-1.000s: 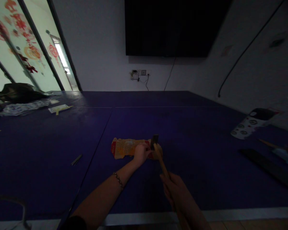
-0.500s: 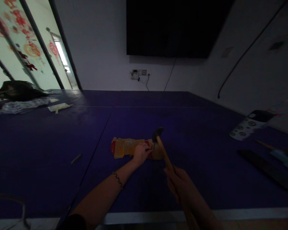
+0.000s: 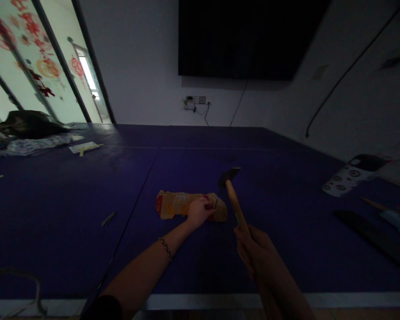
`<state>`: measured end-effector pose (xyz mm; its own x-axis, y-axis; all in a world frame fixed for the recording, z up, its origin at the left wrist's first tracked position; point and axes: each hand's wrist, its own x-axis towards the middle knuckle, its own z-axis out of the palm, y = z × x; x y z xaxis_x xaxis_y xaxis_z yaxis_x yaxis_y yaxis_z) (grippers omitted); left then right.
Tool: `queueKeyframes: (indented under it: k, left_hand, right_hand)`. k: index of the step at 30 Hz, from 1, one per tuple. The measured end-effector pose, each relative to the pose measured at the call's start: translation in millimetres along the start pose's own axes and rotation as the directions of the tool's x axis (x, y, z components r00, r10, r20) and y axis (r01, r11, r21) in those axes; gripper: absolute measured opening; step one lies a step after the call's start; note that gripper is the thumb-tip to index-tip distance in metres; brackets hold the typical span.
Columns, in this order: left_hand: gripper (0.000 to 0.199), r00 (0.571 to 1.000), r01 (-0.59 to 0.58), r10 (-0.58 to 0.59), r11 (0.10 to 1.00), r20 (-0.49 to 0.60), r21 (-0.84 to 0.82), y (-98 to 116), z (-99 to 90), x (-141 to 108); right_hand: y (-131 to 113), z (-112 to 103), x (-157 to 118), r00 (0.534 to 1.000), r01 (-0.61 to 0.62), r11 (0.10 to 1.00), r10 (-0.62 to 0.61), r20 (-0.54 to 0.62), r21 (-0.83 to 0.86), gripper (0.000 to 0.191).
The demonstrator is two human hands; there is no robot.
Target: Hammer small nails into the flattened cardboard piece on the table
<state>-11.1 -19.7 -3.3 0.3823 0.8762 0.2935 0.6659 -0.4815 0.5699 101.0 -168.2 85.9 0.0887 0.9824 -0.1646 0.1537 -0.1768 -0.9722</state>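
Note:
My right hand [image 3: 258, 249] is wrapped round the wooden handle of a hammer [image 3: 235, 202]. Its dark head is raised above the table, just right of a flat yellow-and-red patterned piece [image 3: 176, 204], whose material I cannot make out. On that piece rests my left hand [image 3: 199, 212], thumb and forefinger pinched at a thin dark nail [image 3: 215, 203] near its right end. The nail stands roughly upright; the exact contact with the fingertips is hard to see in the dim light. Several thin metal nails [image 3: 108, 218] lie on the table to the left.
The purple table [image 3: 173, 262] has a seam left of my hands. At right are a patterned cylindrical container [image 3: 342, 180] and a long black object [image 3: 370, 235]. A white card [image 3: 83, 147], a dark bag [image 3: 30, 124] and a pale cord [image 3: 36, 289] are on the left.
The hammer head has lifted up and to the right, away from the nail. My left hand stays in nearly the same place on the patterned piece. The view has shifted slightly.

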Motion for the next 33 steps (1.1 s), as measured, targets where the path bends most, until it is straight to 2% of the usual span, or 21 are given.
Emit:
queueKeyframes:
  k: [3, 6, 11, 17, 23, 29, 33]
  left_hand:
    - [0.028, 0.999, 0.045, -0.044, 0.999, -0.009, 0.023, 5.8, 0.7, 2.1]
    - [0.024, 0.995, 0.101, -0.101, 0.995, -0.020, 0.026, 10.0, 1.7, 3.4]
    - [0.019, 0.992, 0.124, -0.124, 0.992, -0.009, -0.019, 10.6, 3.3, 3.9]
    - [0.021, 0.986, 0.164, -0.164, 0.986, -0.028, 0.015, 9.7, 7.7, 4.1]
    - [0.022, 0.994, 0.113, -0.112, 0.992, -0.014, 0.054, 9.8, 5.1, 2.9]
    - [0.020, 0.989, 0.143, -0.142, 0.989, -0.027, 0.042, 10.6, 6.2, 2.5]
    - [0.020, 0.996, 0.087, -0.087, 0.995, -0.007, 0.048, 9.3, 5.7, 2.5]
  right_hand:
    - [10.7, 0.0, 7.0, 0.999, -0.047, 0.999, 0.047, 0.004, -0.007, 0.031]
    - [13.8, 1.0, 9.4, 0.995, -0.098, 0.995, 0.098, -0.008, -0.012, 0.029]
    - [18.5, 5.4, 10.2, 0.998, -0.067, 0.998, 0.067, -0.004, -0.010, 0.029]
    - [31.0, 8.7, 9.6, 0.985, -0.166, 0.985, 0.164, -0.049, -0.044, 0.029]
    - [17.5, 6.1, 0.7, 0.994, -0.096, 0.995, 0.096, -0.046, -0.009, 0.032]
    - [33.6, 7.8, 2.2, 0.985, -0.167, 0.986, 0.166, -0.046, -0.015, 0.031]
    - [20.1, -0.1, 6.7, 0.999, -0.032, 0.992, 0.036, -0.027, 0.122, 0.034]
